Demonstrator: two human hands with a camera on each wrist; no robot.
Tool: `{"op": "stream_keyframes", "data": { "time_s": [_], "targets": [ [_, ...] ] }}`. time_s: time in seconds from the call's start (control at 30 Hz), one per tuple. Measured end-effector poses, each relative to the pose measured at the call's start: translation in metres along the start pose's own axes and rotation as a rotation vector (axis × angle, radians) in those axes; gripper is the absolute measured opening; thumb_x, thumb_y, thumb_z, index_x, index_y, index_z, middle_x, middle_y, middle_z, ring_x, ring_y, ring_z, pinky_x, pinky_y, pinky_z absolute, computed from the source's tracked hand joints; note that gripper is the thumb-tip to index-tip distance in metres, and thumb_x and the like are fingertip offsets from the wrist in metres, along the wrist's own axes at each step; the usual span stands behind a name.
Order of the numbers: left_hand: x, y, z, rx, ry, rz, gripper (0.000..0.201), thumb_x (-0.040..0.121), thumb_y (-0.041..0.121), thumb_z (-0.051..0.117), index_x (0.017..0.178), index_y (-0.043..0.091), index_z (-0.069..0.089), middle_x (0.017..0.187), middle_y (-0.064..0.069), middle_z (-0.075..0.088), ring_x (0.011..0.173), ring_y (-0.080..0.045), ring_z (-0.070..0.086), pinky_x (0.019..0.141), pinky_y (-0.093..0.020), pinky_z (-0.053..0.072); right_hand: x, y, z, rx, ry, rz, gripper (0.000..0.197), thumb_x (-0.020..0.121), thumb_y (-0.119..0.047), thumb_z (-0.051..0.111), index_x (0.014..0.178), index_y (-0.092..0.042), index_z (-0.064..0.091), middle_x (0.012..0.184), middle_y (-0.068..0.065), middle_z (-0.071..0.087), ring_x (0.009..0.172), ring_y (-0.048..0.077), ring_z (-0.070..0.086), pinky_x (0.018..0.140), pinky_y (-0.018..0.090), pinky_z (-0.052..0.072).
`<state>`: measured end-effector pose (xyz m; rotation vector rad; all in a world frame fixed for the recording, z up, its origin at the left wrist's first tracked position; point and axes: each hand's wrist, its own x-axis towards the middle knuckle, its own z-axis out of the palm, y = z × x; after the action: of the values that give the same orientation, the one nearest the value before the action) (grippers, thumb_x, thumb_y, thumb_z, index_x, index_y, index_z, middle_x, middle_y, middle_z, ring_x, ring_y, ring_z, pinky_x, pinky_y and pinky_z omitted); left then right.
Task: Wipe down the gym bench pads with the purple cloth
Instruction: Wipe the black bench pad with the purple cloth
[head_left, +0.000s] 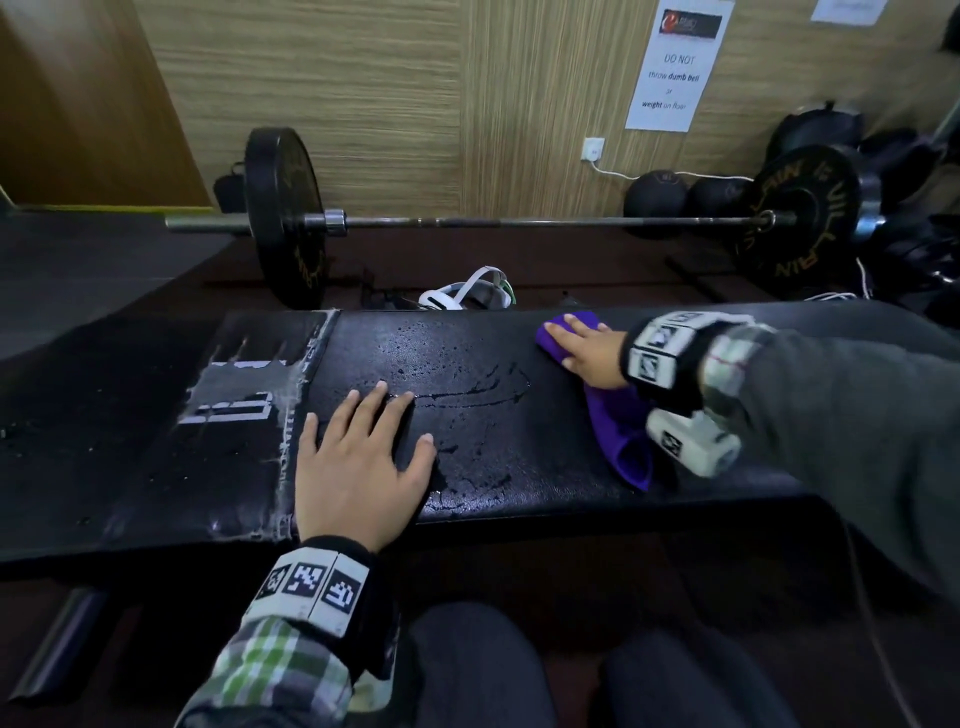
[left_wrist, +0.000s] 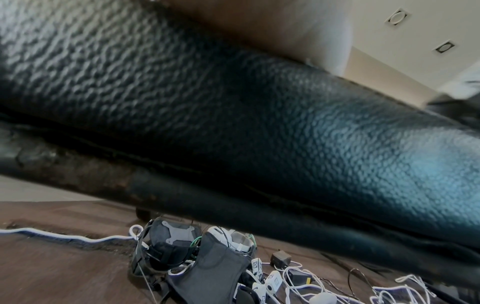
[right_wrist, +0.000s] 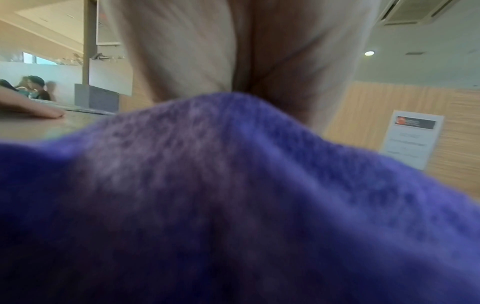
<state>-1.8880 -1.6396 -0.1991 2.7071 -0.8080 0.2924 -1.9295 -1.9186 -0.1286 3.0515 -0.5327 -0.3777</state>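
The black gym bench pad (head_left: 467, 364) runs across the head view, with wet streaks at its middle. My left hand (head_left: 363, 452) lies flat on it, fingers spread and straight, near the seam with the worn pad (head_left: 156, 441) on the left. My right hand (head_left: 584, 348) presses flat on the purple cloth (head_left: 618, 421) toward the pad's far right edge; the cloth trails back under my wrist. The right wrist view is filled by the cloth (right_wrist: 233, 205) with the palm (right_wrist: 233, 51) above it. The left wrist view shows the pad's side (left_wrist: 233, 113) up close.
A loaded barbell (head_left: 467, 222) lies on the floor behind the bench, with medicine balls (head_left: 657, 200) by the wall. White headgear (head_left: 467, 293) and cables lie on the floor under the bench's far side. My knees (head_left: 467, 670) are below the near edge.
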Motion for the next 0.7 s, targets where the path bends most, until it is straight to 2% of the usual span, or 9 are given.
{"op": "stream_keyframes", "data": {
  "time_s": [0.07,0.17,0.27,0.33,0.43,0.5,0.57,0.63,0.7],
  "targets": [
    [0.000,0.000,0.001,-0.004,0.008,-0.002,0.069,0.085,0.064,0.018,0.143,0.039,0.045,0.155,0.011,0.039,0.146,-0.014,0.029,0.120,-0.047,0.015,0.011,-0.025,-0.006,-0.016,-0.033,-0.100,0.057,0.101,-0.018,0.030,0.149,-0.017,-0.001,0.155,0.016,-0.004,0.144,0.028,0.004,0.116,0.041,0.005],
    [0.000,0.000,0.002,-0.015,0.030,-0.005,0.066,0.085,0.063,0.023,0.140,0.038,0.051,0.151,0.009,0.045,0.143,-0.016,0.035,0.118,-0.049,0.020,-0.001,-0.043,-0.003,-0.036,-0.065,-0.368,0.058,0.100,-0.012,0.031,0.148,-0.017,-0.002,0.156,0.011,-0.004,0.144,0.017,-0.004,0.115,0.034,-0.003],
    [-0.001,-0.001,0.003,-0.022,0.034,-0.003,0.065,0.085,0.062,0.025,0.139,0.038,0.051,0.151,0.009,0.045,0.143,-0.017,0.036,0.118,-0.049,0.020,-0.034,-0.025,0.007,0.037,-0.089,-0.611,0.058,0.098,-0.005,0.035,0.147,-0.018,0.007,0.154,-0.002,0.000,0.137,0.003,-0.012,0.108,0.013,-0.016],
    [-0.001,-0.001,0.003,-0.023,0.034,-0.002,0.065,0.086,0.063,0.024,0.140,0.038,0.050,0.152,0.009,0.044,0.144,-0.016,0.035,0.118,-0.049,0.020,-0.053,0.000,0.006,0.094,-0.135,-0.637,0.057,0.098,-0.004,0.036,0.144,-0.022,0.008,0.147,-0.012,-0.001,0.132,-0.001,-0.015,0.099,0.001,-0.017],
    [-0.001,-0.001,0.003,-0.028,0.036,-0.001,0.064,0.086,0.062,0.025,0.140,0.037,0.050,0.152,0.009,0.044,0.144,-0.016,0.035,0.118,-0.049,0.019,-0.058,0.034,0.000,0.124,-0.158,-0.473,0.060,0.099,-0.007,0.037,0.140,-0.031,0.001,0.146,-0.019,-0.004,0.139,0.008,-0.010,0.094,-0.006,-0.013],
    [-0.001,-0.001,0.004,-0.028,0.039,-0.002,0.064,0.087,0.062,0.025,0.139,0.036,0.052,0.151,0.009,0.045,0.143,-0.017,0.036,0.118,-0.049,0.019,-0.045,0.041,-0.005,0.100,-0.144,-0.346,0.061,0.099,-0.007,0.036,0.143,-0.029,0.000,0.150,-0.015,-0.005,0.142,0.015,-0.005,0.096,-0.002,-0.013],
    [0.000,-0.001,0.003,-0.024,0.040,-0.003,0.064,0.086,0.062,0.025,0.139,0.037,0.051,0.151,0.009,0.045,0.143,-0.017,0.036,0.118,-0.048,0.019,-0.026,0.034,-0.010,0.052,-0.121,-0.253,0.062,0.099,-0.007,0.034,0.146,-0.023,-0.003,0.155,-0.004,-0.006,0.144,0.021,-0.002,0.107,0.013,-0.005],
    [0.000,-0.001,0.003,-0.022,0.037,-0.004,0.065,0.086,0.063,0.024,0.140,0.037,0.050,0.152,0.010,0.044,0.144,-0.016,0.035,0.119,-0.047,0.018,-0.007,0.017,-0.015,-0.003,-0.103,-0.232,0.062,0.099,-0.008,0.034,0.147,-0.022,-0.005,0.156,0.005,-0.007,0.144,0.023,0.000,0.112,0.025,0.000],
    [0.000,-0.001,0.002,-0.023,0.033,-0.005,0.066,0.086,0.063,0.022,0.140,0.038,0.049,0.152,0.010,0.043,0.144,-0.015,0.033,0.119,-0.047,0.017,0.004,-0.004,-0.017,-0.037,-0.097,-0.244,0.062,0.100,-0.010,0.032,0.147,-0.023,-0.005,0.156,0.008,-0.007,0.144,0.023,0.001,0.113,0.029,0.000]
  ]
}}
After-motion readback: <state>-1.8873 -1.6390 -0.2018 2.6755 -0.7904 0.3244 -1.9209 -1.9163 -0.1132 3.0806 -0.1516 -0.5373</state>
